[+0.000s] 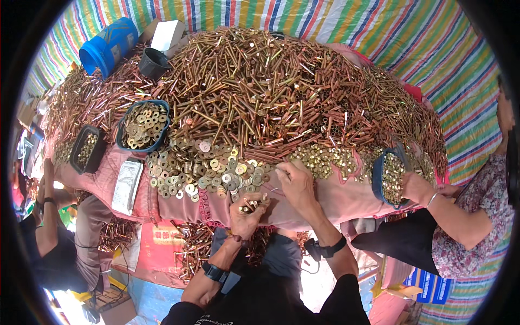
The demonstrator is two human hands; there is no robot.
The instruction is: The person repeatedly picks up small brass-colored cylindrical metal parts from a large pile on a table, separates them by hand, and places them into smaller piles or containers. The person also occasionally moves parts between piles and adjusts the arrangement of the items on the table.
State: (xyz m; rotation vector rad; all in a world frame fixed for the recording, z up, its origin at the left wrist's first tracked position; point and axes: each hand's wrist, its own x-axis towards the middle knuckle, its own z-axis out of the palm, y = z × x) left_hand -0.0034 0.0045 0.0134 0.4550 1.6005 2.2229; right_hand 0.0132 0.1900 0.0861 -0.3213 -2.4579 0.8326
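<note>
My left hand [248, 216] is closed around several copper-coloured metal tubes [252, 205], their ends pointing up out of the fingers. Just right of it and slightly farther away, my right hand [296, 183] has its fingers drawn together at the near edge of a large heap of metal tubes [271, 92]. Whether a small piece sits in those fingertips I cannot make out. Loose washers [216, 170] spread left of my right hand, beyond my left one. Small brass-coloured nuts [319, 162] lie scattered on the pink cloth [341, 197] to the right.
A blue basin [166, 130] of washers and a dark tub [97, 157] of nuts stand left, near a silver wrapped block [127, 187]. Behind lie a blue bucket [111, 46] and black pot [154, 64]. At right, another person's hand [420, 188] is beside a nut-filled basin [379, 181].
</note>
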